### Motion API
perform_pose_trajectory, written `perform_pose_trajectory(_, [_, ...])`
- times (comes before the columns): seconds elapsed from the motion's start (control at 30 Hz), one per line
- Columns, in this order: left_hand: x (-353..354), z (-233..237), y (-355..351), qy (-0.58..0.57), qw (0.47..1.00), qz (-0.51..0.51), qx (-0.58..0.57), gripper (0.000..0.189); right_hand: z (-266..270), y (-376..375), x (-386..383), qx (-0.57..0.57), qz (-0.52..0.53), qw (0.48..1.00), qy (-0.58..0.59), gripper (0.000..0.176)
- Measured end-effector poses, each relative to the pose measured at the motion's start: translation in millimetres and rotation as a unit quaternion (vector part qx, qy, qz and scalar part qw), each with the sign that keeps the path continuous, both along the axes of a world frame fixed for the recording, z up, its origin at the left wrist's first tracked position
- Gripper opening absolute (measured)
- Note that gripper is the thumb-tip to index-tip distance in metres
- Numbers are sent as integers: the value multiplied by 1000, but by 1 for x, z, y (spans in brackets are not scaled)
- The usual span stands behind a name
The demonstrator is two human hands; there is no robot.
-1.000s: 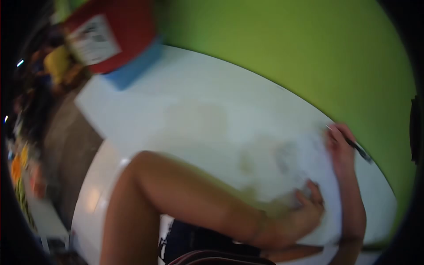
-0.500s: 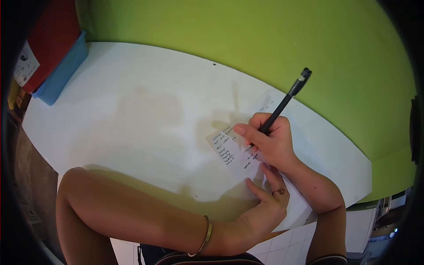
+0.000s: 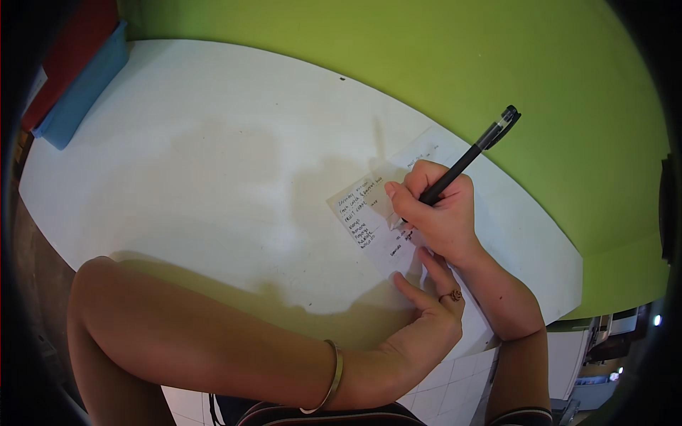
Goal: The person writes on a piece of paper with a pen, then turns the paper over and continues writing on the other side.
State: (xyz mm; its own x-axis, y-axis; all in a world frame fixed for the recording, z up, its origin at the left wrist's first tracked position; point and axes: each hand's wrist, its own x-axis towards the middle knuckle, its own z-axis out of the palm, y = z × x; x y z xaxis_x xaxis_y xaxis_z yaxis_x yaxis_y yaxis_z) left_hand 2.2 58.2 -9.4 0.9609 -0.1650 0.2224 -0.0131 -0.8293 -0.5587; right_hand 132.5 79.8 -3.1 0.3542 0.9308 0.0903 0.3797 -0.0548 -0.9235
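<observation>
Written lines already marked the paper on the white table! The right hand gripped the black pen above it; the left hand rested loosely open alongside. What remained couldn't be told.

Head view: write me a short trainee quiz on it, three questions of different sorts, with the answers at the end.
1. True or false: the right hand holds the pen, and the left hand does not.

2. Multiple choice: where is the ring?
A) On the right hand
B) On the pen
C) On the left hand

3. Fill in the colour: the paper with handwriting on it lies on a ____ table.

Key: 1. True. 2. C. 3. White.
</observation>
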Motion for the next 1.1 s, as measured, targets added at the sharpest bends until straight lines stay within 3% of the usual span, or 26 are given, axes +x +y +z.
perform_pose_trajectory(1.1, [-10,1,-7,14,1000,-2,10,42,-2,-7,-9,21,-38,998,-50,36])
